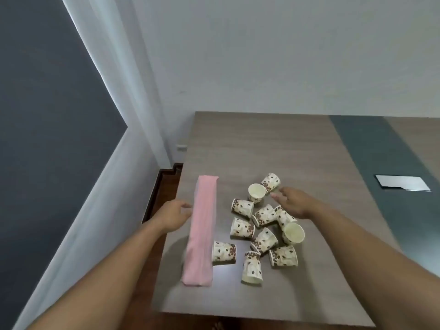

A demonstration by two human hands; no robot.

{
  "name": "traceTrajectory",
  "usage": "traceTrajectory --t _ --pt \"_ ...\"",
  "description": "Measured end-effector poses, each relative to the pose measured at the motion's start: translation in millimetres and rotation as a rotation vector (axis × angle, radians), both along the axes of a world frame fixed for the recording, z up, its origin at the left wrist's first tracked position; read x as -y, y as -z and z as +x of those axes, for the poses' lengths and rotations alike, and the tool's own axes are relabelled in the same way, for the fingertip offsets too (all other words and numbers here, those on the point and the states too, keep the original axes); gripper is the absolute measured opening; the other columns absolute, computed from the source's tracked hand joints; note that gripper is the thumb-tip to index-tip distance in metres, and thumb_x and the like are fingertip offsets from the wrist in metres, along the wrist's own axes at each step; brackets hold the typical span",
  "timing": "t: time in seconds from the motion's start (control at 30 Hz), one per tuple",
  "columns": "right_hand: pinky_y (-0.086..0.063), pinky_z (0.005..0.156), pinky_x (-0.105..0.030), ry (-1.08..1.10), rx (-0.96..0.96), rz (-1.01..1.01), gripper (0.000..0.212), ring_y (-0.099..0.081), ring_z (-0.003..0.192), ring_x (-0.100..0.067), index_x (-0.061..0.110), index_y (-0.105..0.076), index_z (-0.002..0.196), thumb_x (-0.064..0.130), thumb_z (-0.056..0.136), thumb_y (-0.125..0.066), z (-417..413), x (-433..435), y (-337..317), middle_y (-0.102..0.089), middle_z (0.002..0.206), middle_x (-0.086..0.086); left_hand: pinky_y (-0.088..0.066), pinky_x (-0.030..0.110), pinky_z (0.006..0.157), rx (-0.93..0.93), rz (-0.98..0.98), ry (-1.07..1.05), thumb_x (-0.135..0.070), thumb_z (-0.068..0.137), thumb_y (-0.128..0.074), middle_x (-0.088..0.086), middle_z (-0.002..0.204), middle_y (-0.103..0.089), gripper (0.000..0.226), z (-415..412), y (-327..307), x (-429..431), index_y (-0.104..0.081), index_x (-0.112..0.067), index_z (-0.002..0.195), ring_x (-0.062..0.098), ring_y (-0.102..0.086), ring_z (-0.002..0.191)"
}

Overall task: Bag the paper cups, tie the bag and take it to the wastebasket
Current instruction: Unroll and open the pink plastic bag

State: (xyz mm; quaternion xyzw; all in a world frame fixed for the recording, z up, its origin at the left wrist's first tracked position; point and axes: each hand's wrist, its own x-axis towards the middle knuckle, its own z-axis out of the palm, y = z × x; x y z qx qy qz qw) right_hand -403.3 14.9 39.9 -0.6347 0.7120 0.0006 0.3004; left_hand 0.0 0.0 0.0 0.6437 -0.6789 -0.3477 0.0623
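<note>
Pink and folded flat, the bag [202, 232] was pinched at its long edge by the curled fingers [185, 207] of the left hand [175, 216]. The right hand [294, 202] hovered with stretched fingers, holding nothing, over the paper cups [242, 207] scattered on the counter [262, 144] just beside the bag. Pulling the bag open could knock the nearest cups off the edge. No writing was readable, only a brown bean print.
</note>
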Motion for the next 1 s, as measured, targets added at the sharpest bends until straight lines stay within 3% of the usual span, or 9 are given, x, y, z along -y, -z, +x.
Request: traceTrajectory --t 0.2,0.37,0.47,0.57,0.63,0.7,0.77,0.87,1.0 --pt "-0.047 0.114 -0.043 -0.026 0.034 0.065 0.059 -0.059 0.14 -0.034 0.01 -0.056 0.152 0.053 0.113 -0.049 27.6 -26.6 43.5 -0.064 0.152 -0.014 -0.046 0.022 0.091 -0.078 0.078 -0.103 -0.023 0.109 -0.067 0.006 0.133 -0.078 0.03 7.7 53.0 -41.2 -0.077 -0.008 0.134 0.016 -0.069 0.108" --pt "-0.05 0.101 -0.038 -0.083 0.111 0.063 0.052 -0.068 0.126 -0.028 0.014 -0.061 0.148 0.048 0.108 -0.062 78.8 -46.3 80.1 -0.071 0.139 -0.004 -0.047 0.013 0.07 -0.131 0.119 -0.233 -0.022 0.107 -0.07 -0.007 0.105 -0.077 0.008 17.7 103.1 -86.5 -0.077 -0.024 0.105 0.015 -0.07 0.094" --pt "-0.05 0.097 -0.032 -0.129 0.179 0.061 0.042 -0.071 0.12 -0.026 0.015 -0.068 0.141 0.041 0.108 -0.066 118.1 -58.9 104.9 -0.075 0.133 -0.003 -0.051 0.024 0.078 -0.159 0.151 -0.277 -0.016 0.105 -0.073 -0.008 0.102 -0.077 0.014 28.0 131.5 -112.1 -0.076 -0.027 0.099 0.016 -0.072 0.091" --pt "-0.056 0.099 -0.037 -0.183 0.228 0.109 0.033 -0.072 0.113 -0.022 0.019 -0.073 0.133 0.038 0.107 -0.066 152.2 -70.0 132.5 -0.077 0.125 0.0 -0.054 0.02 0.075 -0.162 0.192 -0.316 -0.011 0.102 -0.073 -0.005 0.105 -0.08 0.013 32.6 155.2 -127.8 -0.081 -0.019 0.107 0.01 -0.073 0.086" --pt "-0.056 0.099 -0.038 -0.218 0.249 0.162 0.028 -0.073 0.113 -0.024 0.018 -0.076 0.128 0.034 0.106 -0.067 171.1 -79.3 150.8 -0.079 0.123 -0.002 -0.06 0.027 0.084 -0.177 0.21 -0.328 -0.009 0.1 -0.072 -0.003 0.113 -0.082 0.019 31.2 171.0 -138.1 -0.082 -0.02 0.112 0.01 -0.075 0.093" --pt "-0.055 0.104 -0.037 -0.249 0.261 0.211 0.031 -0.072 0.12 -0.026 0.016 -0.075 0.132 0.03 0.106 -0.067 186.7 -89.1 168.6 -0.077 0.13 -0.006 -0.061 0.037 0.102 -0.213 0.211 -0.316 -0.006 0.098 -0.074 -0.001 0.122 -0.08 0.026 28.2 186.2 -147.8 -0.08 -0.02 0.119 0.017 -0.075 0.109" --pt "-0.05 0.112 -0.037 -0.281 0.247 0.254 0.039 -0.066 0.132 -0.027 0.017 -0.069 0.143 0.031 0.107 -0.065 197.6 -99.5 188.5 -0.069 0.145 -0.007 -0.057 0.039 0.11 -0.241 0.215 -0.299 0.001 0.096 -0.076 0.002 0.13 -0.075 0.035 23.5 198.5 -155.4 -0.078 -0.017 0.126 0.021 -0.072 0.118" --pt "-0.039 0.127 -0.041 -0.354 0.206 0.301 0.053 -0.048 0.154 -0.028 0.019 -0.053 0.16 0.033 0.109 -0.06 205.7 -115.4 217.3 -0.049 0.169 -0.005 -0.054 0.037 0.114 -0.213 0.16 -0.219 -0.001 0.093 -0.078 0.0 0.134 -0.066 0.046 20.0 215.2 -164.2 -0.074 -0.014 0.137 0.019 -0.067 0.124" --pt "-0.042 0.127 -0.047 -0.422 0.192 0.218 0.062 -0.039 0.161 -0.027 0.012 -0.047 0.164 0.025 0.104 -0.057 209.6 -131.8 240.9 -0.033 0.179 -0.004 -0.049 0.027 0.109 -0.114 0.022 -0.129 -0.009 0.088 -0.087 -0.005 0.135 -0.057 0.051 18.4 235.5 -173.4 -0.073 -0.016 0.137 0.012 -0.056 0.126"
